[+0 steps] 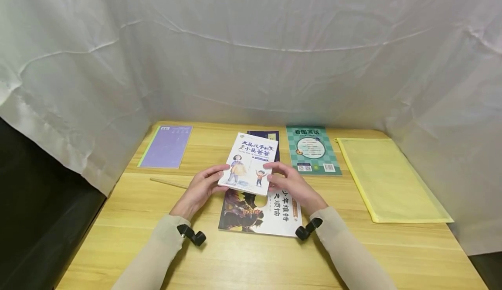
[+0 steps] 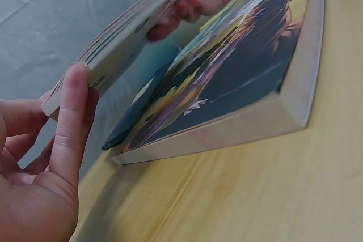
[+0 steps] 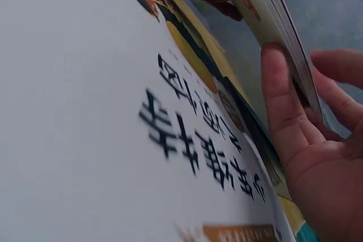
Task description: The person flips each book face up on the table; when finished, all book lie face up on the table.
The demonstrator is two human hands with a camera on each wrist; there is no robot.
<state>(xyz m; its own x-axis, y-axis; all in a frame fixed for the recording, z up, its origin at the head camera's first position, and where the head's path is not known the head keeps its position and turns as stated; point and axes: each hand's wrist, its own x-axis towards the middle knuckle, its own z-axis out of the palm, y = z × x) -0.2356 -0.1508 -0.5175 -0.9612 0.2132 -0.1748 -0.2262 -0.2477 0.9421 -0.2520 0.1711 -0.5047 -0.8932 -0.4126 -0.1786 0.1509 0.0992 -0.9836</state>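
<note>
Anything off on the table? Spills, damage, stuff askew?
No visible spill or damage. The large book below the held book looks turned sideways: its title runs front to back, unlike the green book's. A thin stick lies askew.

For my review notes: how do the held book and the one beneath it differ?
The held book is tilted above the table; the lower book lies flat. The held book looks smaller than the lower book. The held book's cover is mostly white; the lower book's, partly dark. Both show Chinese titles.

We see paper-paged, smooth-covered white book (image 1: pixel 249 163); smooth wood-grain bench (image 1: pixel 251 264); along its right edge, plastic-looking yellow pouch (image 1: pixel 392 181); beyond far edge, creased satiny cloth (image 1: pixel 255 76).
</note>
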